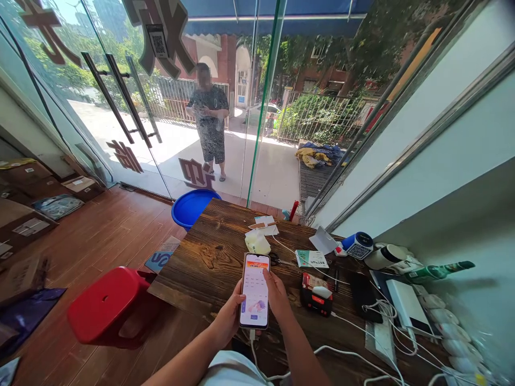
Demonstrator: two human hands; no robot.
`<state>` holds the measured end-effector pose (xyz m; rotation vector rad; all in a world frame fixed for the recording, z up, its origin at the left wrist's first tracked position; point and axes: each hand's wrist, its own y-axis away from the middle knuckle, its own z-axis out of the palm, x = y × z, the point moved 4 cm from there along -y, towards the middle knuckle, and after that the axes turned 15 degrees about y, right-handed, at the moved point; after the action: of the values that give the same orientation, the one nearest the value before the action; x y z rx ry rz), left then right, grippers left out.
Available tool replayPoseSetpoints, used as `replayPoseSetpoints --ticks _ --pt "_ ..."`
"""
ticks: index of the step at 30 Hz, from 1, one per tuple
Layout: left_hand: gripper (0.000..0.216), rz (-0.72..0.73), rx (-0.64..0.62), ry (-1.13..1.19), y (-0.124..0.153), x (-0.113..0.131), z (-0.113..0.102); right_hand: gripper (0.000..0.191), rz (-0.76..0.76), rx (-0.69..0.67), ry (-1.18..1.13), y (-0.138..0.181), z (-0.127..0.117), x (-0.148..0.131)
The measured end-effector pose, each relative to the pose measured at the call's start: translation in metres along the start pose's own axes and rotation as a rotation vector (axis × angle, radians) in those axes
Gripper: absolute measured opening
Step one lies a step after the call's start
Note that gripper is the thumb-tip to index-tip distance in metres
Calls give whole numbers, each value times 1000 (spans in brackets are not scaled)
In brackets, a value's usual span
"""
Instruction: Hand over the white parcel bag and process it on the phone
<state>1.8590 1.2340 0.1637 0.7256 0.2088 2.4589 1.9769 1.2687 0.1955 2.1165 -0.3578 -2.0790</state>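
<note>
A lit smartphone [256, 300] stands nearly upright in the picture at the table's near edge, with a white charging cable [252, 336] plugged into its bottom end. My left hand [230, 316] is closed around the phone's left side, the thumb along its edge. From the right, my right hand [278, 296] also grips it, and that thumb lies over the upper part of the screen. The fingers behind the phone are hidden. Just beyond its top lies a pale yellow packet [258, 242], beside partly covered dark scissors [276, 259].
The wooden table [205, 252] carries a tissue pack [317, 295], a small box [311, 259], a green bottle [438, 271] and tangled cables. A red stool [108, 305] and blue tub [193, 208] stand left. Outside the glass door stands a person [209, 118].
</note>
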Motion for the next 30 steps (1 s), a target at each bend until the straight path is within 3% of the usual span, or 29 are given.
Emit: replayPoseSetpoints --ticks 8,14,20,30 --pt "78 -7 -44 70 2 5 8 76 -56 31 34 8 2 13" --pt "84 23 8 86 1 8 7 67 -66 71 38 9 1 25" --pt "80 51 -4 101 1 10 9 40 -111 -229 8 10 -2 15" --pt "71 47 -55 101 2 14 16 45 -219 -334 147 13 -7 3"
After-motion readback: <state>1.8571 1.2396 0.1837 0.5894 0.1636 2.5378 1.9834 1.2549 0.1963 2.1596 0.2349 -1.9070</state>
